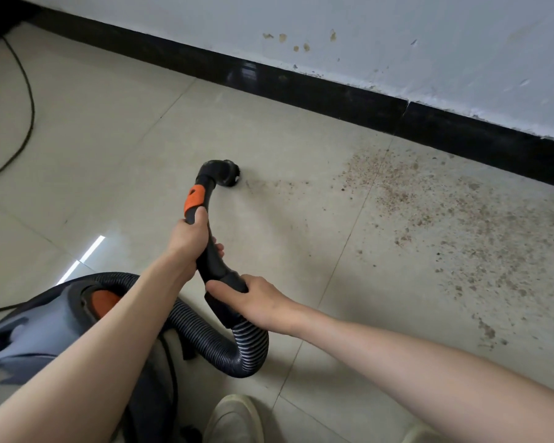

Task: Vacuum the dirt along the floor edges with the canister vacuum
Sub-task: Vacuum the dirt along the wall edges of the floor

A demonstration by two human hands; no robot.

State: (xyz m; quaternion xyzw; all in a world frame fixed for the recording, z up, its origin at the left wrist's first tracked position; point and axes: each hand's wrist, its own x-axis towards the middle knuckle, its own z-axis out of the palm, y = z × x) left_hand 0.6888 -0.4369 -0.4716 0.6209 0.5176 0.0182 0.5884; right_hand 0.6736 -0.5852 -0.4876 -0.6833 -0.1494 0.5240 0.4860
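From the head camera, the left hand (187, 239) has its fingers wrapped round the black curved handle (210, 251) just below its orange band (194, 198), while the right hand (253, 297) curls its fingers round the handle's lower end where the ribbed hose (237, 353) joins. The round brush nozzle (229, 177) rests on the tiled floor (115, 148), at the left edge of scattered brown dirt (429, 215) spreading toward the black baseboard (333, 94). The canister vacuum (61, 318) sits at lower left, beside a shoe (234, 420).
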